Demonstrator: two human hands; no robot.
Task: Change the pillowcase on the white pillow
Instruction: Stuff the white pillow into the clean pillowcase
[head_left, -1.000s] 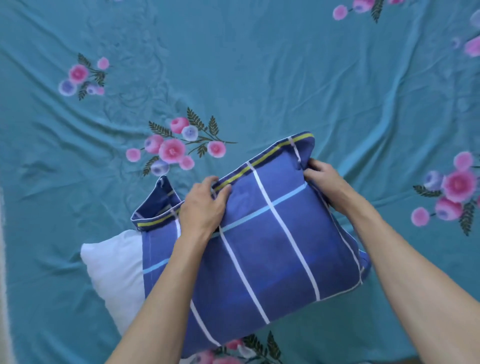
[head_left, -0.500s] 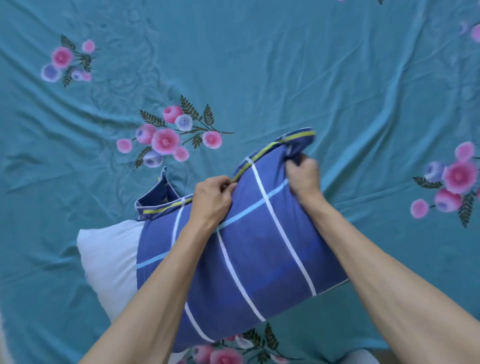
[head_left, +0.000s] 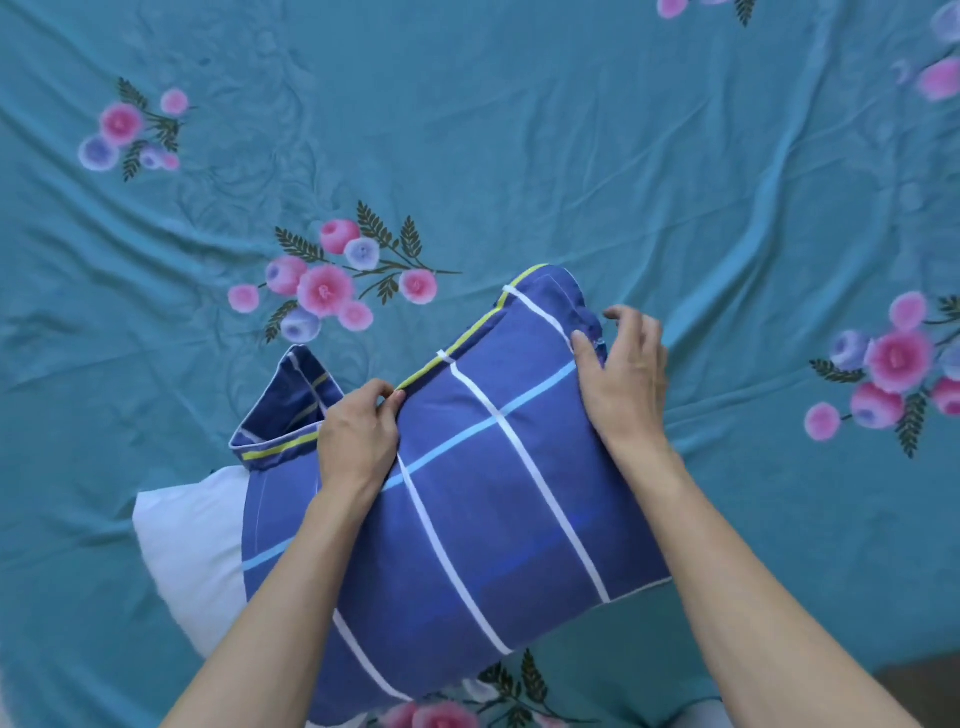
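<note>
A white pillow (head_left: 189, 540) lies on the bed, its left end sticking out of a blue pillowcase (head_left: 493, 509) with white and light-blue lines and a yellow-green stripe along the far edge. My left hand (head_left: 358, 439) pinches that striped far edge near its middle. My right hand (head_left: 626, 376) rests on the far right corner of the case, thumb pressing into the cloth and fingers spread loosely over the bunched corner. A loose flap of the case stands up at the far left.
A teal bedsheet (head_left: 571, 156) with pink and lilac flower prints covers everything around the pillow and is wrinkled. A dark strip of floor (head_left: 924, 680) shows at the bottom right corner, past the bed's near edge.
My right hand has loosened from a closed grip on the far right corner and now lies over it with fingers spread. My left hand keeps its pinch on the striped edge.
</note>
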